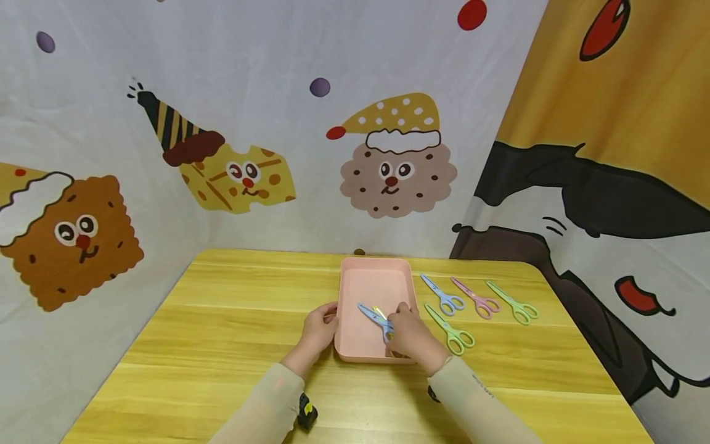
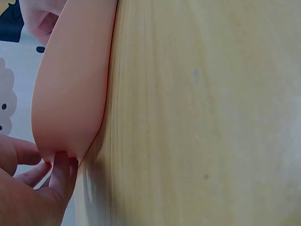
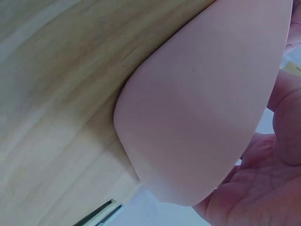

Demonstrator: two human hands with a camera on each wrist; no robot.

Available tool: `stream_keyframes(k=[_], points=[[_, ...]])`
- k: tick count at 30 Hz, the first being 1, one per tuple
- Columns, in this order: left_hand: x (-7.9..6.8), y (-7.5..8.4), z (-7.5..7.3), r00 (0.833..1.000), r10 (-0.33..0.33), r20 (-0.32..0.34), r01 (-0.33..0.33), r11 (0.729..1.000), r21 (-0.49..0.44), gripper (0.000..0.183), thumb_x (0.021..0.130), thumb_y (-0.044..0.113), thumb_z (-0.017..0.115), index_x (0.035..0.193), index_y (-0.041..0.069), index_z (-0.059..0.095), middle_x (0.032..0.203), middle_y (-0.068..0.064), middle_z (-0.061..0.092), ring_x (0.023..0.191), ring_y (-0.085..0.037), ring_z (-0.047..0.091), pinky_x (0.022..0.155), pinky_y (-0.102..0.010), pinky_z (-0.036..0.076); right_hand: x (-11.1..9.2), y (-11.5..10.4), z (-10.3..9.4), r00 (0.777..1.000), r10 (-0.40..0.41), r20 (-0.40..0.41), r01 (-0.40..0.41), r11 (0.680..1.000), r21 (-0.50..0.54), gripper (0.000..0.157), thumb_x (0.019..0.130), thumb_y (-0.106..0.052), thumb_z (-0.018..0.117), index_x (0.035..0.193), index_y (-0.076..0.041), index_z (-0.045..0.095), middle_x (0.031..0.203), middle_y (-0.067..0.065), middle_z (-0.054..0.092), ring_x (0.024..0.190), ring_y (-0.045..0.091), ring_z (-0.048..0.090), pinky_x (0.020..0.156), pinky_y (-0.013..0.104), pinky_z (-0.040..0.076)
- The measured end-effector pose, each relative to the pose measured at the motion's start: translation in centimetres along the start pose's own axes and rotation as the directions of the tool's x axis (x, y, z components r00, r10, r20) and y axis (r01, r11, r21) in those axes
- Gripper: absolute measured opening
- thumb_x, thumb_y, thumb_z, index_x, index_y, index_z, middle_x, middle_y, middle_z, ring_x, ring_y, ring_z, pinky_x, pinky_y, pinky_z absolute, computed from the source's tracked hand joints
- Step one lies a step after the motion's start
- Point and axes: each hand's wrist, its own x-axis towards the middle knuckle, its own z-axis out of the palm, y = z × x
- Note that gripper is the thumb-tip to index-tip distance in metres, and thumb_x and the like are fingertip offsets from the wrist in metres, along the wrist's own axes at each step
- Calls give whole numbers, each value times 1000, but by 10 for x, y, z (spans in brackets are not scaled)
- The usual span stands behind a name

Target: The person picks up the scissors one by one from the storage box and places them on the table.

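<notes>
A pink tray (image 1: 355, 277) lies lengthwise on the table. My left hand (image 1: 318, 330) holds its left side; in the left wrist view the fingers (image 2: 61, 172) meet the outer wall near a corner. Over the tray's right side, my right hand (image 1: 410, 333) bends down at a pair of blue scissors (image 1: 373, 314) and a yellow blade (image 1: 379, 312). The hand covers part of the scissors' handles. The right wrist view shows the tray's wall (image 3: 197, 99) in front of the fingertips, and I cannot tell whether they pinch the scissors.
Right of the tray lie blue scissors (image 1: 444, 297), pink scissors (image 1: 477, 299) and green scissors (image 1: 513, 303) in a row. Another green pair (image 1: 450, 330) lies nearer, beside the right hand. A printed cloth (image 1: 266, 74) hangs behind the wooden table (image 1: 249, 296).
</notes>
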Motion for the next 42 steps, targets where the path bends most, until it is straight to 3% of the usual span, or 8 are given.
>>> stream_keyframes(k=[10, 21, 32, 42], points=[[0, -2, 1, 1000, 13, 13, -13, 1000, -4, 35, 90, -2, 54, 125, -5, 57, 120, -23, 61, 107, -32, 62, 86, -36, 56, -3, 0, -2, 999, -21, -30, 20, 999, -46, 40, 62, -23, 86, 93, -4, 68, 94, 7, 50, 88, 24, 41, 68, 33, 44], [0, -2, 2, 1000, 14, 6, -14, 1000, 10, 35, 90, -1, 54, 125, -5, 57, 119, -21, 61, 106, -30, 62, 86, -35, 56, -2, 2, 1, 999, -1, -36, 0, 1000, -20, 56, 67, -24, 84, 116, -6, 64, 101, 9, 50, 88, 24, 42, 69, 34, 45], [0, -1, 1, 1000, 5, -1, -5, 1000, 8, 35, 90, 0, 55, 124, -4, 58, 118, -20, 62, 105, -30, 62, 85, -34, 56, -2, 3, -2, 997, 1, -72, 3, 999, 46, 60, 65, -25, 86, 118, -7, 63, 100, 9, 50, 87, 24, 44, 67, 33, 43], [-1, 0, 0, 1000, 17, 10, -17, 1000, -1, 34, 90, -2, 54, 124, -5, 57, 118, -23, 61, 105, -31, 62, 85, -34, 56, -1, 6, -9, 996, 24, -91, -19, 998, 57, 62, 70, -29, 81, 125, -9, 60, 111, 10, 52, 92, 24, 44, 69, 33, 45]])
